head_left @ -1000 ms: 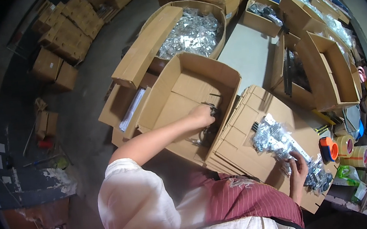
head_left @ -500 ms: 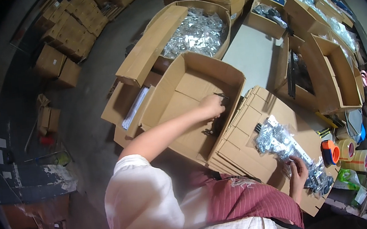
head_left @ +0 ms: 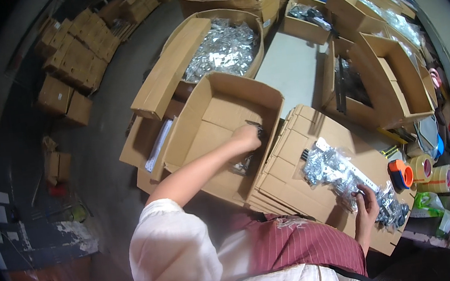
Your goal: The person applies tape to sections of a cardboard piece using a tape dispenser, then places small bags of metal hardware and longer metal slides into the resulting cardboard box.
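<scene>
My left hand reaches down into an open cardboard box. Its fingers are closed, and small dark parts show at the fingertips; I cannot make out their kind. Below that hand, a small shiny bundle lies on the box floor. To the right, my right hand has its fingers bent together around a small dark thing too small to name. It is next to clear plastic bags of small parts, with a long white perforated strip among them. The bags lie on stacked flat cardboard.
Beyond the box stands a large carton of shiny bagged parts, with a long closed carton across it. Open boxes line the right side. Orange tape and pale tape rolls sit at the right edge.
The whole view has shifted, so the boxes appear farther left. Inside the box, my left hand has moved slightly, and the shiny bundle below it shows more. My right hand's fingers have drawn closer together.
</scene>
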Demonstrator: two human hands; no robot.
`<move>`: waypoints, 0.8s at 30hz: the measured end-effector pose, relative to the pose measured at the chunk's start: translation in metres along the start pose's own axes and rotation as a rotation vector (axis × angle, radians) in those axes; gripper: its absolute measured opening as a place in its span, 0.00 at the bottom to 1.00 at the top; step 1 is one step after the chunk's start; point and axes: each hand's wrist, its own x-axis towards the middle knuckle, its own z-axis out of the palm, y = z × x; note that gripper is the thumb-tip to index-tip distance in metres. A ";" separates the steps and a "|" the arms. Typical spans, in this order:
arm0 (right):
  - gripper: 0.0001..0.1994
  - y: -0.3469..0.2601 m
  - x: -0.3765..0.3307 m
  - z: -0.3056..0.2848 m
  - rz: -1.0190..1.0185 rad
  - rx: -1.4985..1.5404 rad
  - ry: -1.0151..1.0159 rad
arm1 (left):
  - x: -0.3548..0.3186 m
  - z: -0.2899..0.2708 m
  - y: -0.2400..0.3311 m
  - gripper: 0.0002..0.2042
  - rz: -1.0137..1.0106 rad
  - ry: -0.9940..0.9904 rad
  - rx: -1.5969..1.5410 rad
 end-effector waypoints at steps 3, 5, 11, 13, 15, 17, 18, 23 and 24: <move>0.12 -0.001 0.000 -0.003 -0.019 0.008 -0.004 | -0.008 -0.012 -0.025 0.10 -0.124 -0.142 -0.663; 0.10 -0.014 0.003 0.000 -0.042 -0.032 -0.062 | -0.018 -0.021 -0.043 0.10 -0.169 -0.116 -0.990; 0.10 -0.054 0.011 0.035 -0.205 -0.094 -0.249 | -0.088 -0.094 0.000 0.07 -0.028 0.143 -1.219; 0.10 -0.075 0.015 0.051 -0.352 -0.104 -0.323 | -0.111 -0.106 0.023 0.06 0.040 0.203 -1.241; 0.13 -0.101 0.016 0.062 -0.534 -0.128 -0.371 | -0.128 -0.111 0.053 0.05 0.150 0.310 -1.268; 0.17 -0.123 0.018 0.078 -0.707 -0.144 -0.411 | -0.142 -0.102 0.079 0.06 0.192 0.328 -1.258; 0.20 -0.129 0.018 0.084 -0.785 -0.168 -0.427 | -0.146 -0.093 0.094 0.06 0.233 0.348 -1.256; 0.29 -0.121 0.001 0.098 -0.737 -0.309 -0.481 | -0.161 -0.034 0.152 0.05 0.277 0.294 -1.339; 0.26 -0.104 -0.002 0.098 -0.668 -0.303 -0.483 | -0.158 -0.021 0.158 0.05 0.296 0.256 -1.349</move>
